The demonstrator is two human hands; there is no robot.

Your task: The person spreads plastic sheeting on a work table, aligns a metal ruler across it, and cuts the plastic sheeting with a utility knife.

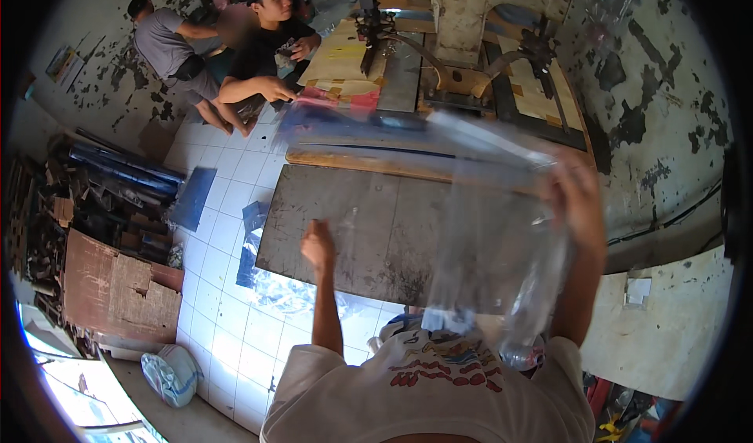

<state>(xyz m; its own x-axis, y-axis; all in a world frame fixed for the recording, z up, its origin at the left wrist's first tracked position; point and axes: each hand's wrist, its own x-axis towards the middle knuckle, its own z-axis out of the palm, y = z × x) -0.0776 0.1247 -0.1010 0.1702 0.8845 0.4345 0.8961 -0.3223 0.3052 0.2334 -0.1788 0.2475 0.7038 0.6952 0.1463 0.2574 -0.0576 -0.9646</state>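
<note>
right grip [572,185] pinches clear plastic film [502,251]; left grip [318,245] hangs over grey board [369,227], fisted, seemingly empty.

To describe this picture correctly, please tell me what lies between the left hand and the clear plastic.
In the head view, a stretch of scuffed grey tabletop shows between the left hand and the clear plastic.

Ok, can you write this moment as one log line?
left hand: curled above grey board; right hand: holding clear plastic sheet; black-shirted co-worker: beside machine
</note>
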